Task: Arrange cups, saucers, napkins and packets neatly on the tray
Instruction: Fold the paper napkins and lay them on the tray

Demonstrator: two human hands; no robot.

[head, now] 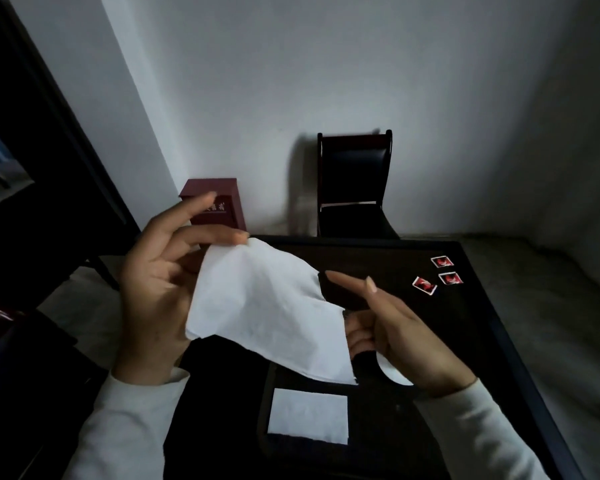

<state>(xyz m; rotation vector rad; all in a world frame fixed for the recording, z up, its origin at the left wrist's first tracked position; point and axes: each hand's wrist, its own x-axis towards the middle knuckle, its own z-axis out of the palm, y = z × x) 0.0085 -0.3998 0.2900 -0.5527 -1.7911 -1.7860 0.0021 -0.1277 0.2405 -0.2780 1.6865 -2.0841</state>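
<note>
1. A white napkin hung unfolded in the air at the middle of the frame. It was creased and slack, tilted from upper left down to lower right, with an uneven upper right edge.
2. The left hand held the napkin's left edge against its palm, and one fingertip met the paper's top corner. The index finger stood raised and free. The thumb was hidden behind the sheet.
3. The right hand pinched the napkin's right edge with its curled lower fingers. Its index finger was stretched out straight, pointing left over the paper.
4. Below the held sheet, a folded napkin lay flat and square in the dark tray at lower centre.
5. A white round object showed partly under the right hand; what it was could not be told.
6. Three red packets lay close together on the dark table at upper right, well apart from the tray.
7. The table's raised right edge ran from upper right down to the lower right corner of the frame. Bare tabletop lay between the packets and the hands.
8. Beyond the far edge stood a dark chair against the wall. A maroon box sat left of it, behind the left hand's fingers.
</note>
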